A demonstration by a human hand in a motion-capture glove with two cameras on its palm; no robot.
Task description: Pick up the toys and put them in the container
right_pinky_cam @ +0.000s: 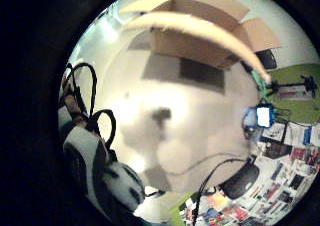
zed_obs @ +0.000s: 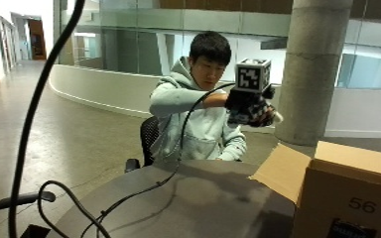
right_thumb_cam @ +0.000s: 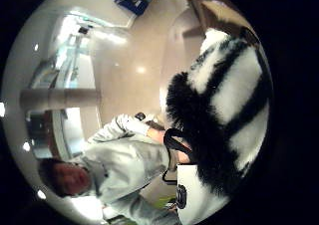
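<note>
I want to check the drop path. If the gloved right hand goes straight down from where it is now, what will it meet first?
Probably the round grey table. The right hand, holding the black-and-white striped plush toy, seems to hover before the open cardboard box, not over it, though depth is unclear.

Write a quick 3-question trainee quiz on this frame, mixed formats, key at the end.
1. True or false: the gloved right hand is raised above the table, gripping a striped plush toy.
2. Multiple choice: the cardboard box is
A. taped shut
B. open, flaps up, standing on the table
C. on the person's lap
3. Fill in: the plush toy's fur is black and ____.

Key: 1 true. 2 B. 3 white.
</note>
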